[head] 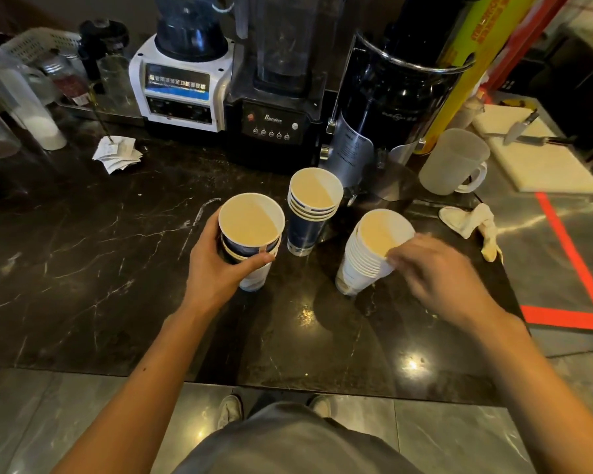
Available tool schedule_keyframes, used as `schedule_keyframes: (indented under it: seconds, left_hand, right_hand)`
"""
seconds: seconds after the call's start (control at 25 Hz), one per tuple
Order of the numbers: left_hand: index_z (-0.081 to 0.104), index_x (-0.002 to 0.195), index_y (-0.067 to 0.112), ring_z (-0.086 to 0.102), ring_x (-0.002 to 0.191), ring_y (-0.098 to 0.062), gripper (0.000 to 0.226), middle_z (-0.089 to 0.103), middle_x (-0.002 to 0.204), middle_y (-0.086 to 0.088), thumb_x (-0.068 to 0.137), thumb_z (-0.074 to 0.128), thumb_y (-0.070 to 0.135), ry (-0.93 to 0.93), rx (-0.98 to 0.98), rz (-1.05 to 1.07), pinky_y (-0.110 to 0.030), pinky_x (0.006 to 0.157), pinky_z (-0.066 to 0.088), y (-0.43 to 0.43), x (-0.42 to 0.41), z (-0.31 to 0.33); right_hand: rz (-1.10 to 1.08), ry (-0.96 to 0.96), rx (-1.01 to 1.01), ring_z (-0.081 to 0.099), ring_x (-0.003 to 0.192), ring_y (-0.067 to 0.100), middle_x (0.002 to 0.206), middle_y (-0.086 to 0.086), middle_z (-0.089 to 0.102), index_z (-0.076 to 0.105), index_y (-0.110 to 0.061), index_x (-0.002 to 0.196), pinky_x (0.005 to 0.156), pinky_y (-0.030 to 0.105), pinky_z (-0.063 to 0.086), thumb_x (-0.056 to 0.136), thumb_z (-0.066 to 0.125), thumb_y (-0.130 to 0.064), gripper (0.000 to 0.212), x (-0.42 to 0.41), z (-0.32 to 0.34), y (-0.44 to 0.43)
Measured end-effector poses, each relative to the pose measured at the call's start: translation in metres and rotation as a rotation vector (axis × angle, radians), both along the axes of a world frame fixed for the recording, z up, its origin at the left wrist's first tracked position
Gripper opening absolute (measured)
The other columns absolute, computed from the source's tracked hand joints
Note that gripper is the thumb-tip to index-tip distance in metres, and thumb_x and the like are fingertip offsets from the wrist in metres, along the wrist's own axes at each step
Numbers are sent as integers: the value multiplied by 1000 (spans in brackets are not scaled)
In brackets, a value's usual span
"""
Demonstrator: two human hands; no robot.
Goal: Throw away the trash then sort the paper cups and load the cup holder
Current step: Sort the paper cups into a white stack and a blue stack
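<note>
Three stacks of paper cups stand on the dark marble table point(83, 254). The left hand point(216, 271) has its fingers clamped round a mixed stack point(250, 241). A blue stack point(310, 213) stands just behind. The right hand point(435, 268) is blurred at the white stack's point(370, 254) rim, its grip unclear. To sort well, steady the stack and lift one cup straight up.

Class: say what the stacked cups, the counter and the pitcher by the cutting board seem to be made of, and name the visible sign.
Stacked cups: paper, matte cream insides, rolled rims, printed walls.
Counter: probably polished dark marble or a look-alike; white veins and glossy lamp reflections.
Pitcher: frosted translucent, likely plastic, though glass cannot be ruled out.
</note>
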State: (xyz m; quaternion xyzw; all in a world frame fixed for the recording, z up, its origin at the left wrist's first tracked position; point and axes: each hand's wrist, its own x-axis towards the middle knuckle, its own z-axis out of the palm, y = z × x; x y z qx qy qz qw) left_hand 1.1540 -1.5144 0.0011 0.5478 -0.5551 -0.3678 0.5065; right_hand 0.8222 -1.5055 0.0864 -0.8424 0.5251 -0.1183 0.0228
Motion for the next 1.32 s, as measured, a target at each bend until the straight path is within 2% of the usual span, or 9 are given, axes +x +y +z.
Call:
schedule_keyframes:
  seconds: [0.08, 0.16, 0.32, 0.4, 0.52, 0.64, 0.84, 1.04, 1.32]
  left_hand:
    - [36, 135, 48, 42, 122, 20, 91, 45, 123, 49, 61, 87, 42, -2, 27, -9, 0, 91, 38, 0, 0, 1]
    - [33, 133, 55, 40, 122, 22, 90, 44, 124, 50, 61, 86, 44, -1, 41, -27, 1, 91, 37, 1, 0, 0]
    - [35, 136, 49, 41, 121, 23, 90, 45, 124, 49, 61, 86, 48, -2, 50, -36, 2, 90, 37, 2, -3, -2]
    - [34, 132, 55, 41, 120, 24, 86, 45, 123, 50, 63, 85, 50, -9, 56, -51, 4, 87, 36, 3, -4, 0]
    - [32, 132, 55, 40, 118, 27, 86, 43, 122, 53, 63, 84, 51, -8, 59, -29, 5, 85, 36, 5, -2, 3]
    - [33, 127, 64, 43, 115, 26, 82, 45, 122, 51, 65, 85, 49, -11, 74, -24, 4, 82, 38, 6, 1, 2]
    - [32, 126, 67, 38, 118, 25, 83, 41, 124, 49, 61, 82, 60, -27, 97, -8, 0, 87, 36, 3, 2, -1]
    - [32, 130, 63, 39, 120, 23, 85, 42, 125, 47, 62, 83, 58, -15, 88, -12, 5, 86, 36, 3, 1, -6]
    - [33, 132, 59, 41, 123, 17, 87, 45, 128, 42, 61, 83, 60, 6, 81, -35, 1, 91, 38, 0, 2, -10]
  right_hand:
    - [-15, -12, 68, 59, 104, 20, 105, -1, 68, 68, -19, 110, 95, 32, 44, 96, 56, -29, 22, 8, -2, -1]
    - [-12, -128, -42, 55, 110, 14, 116, -1, 65, 63, -19, 122, 98, 27, 39, 98, 51, -38, 33, 26, 8, -7]
    - [271, -161, -4, 50, 121, 15, 129, 1, 60, 53, -18, 135, 100, 27, 39, 98, 51, -42, 44, 101, 13, -19]
    - [366, -91, 102, 51, 123, 18, 128, 3, 62, 57, -16, 131, 107, 31, 34, 98, 56, -34, 38, 132, 6, -27]
    - [403, -91, 120, 60, 107, 24, 104, 6, 71, 72, -13, 104, 111, 39, 32, 95, 59, -16, 16, 149, 7, -35]
    - [357, -252, -163, 64, 89, 30, 91, 9, 72, 72, -9, 95, 91, 47, 48, 89, 63, -9, 11, 140, 24, -43]
    - [113, -532, -403, 53, 86, 5, 91, -7, 61, 67, -12, 102, 72, 13, 37, 98, 53, -20, 17, 95, 83, -82]
    - [64, -292, -312, 58, 90, 30, 94, 9, 69, 69, -7, 103, 75, 35, 43, 98, 53, -15, 18, 82, 54, -91]
    - [123, 131, 127, 56, 105, 25, 115, 3, 66, 64, -21, 119, 82, 39, 47, 103, 44, -30, 28, 98, 13, -93]
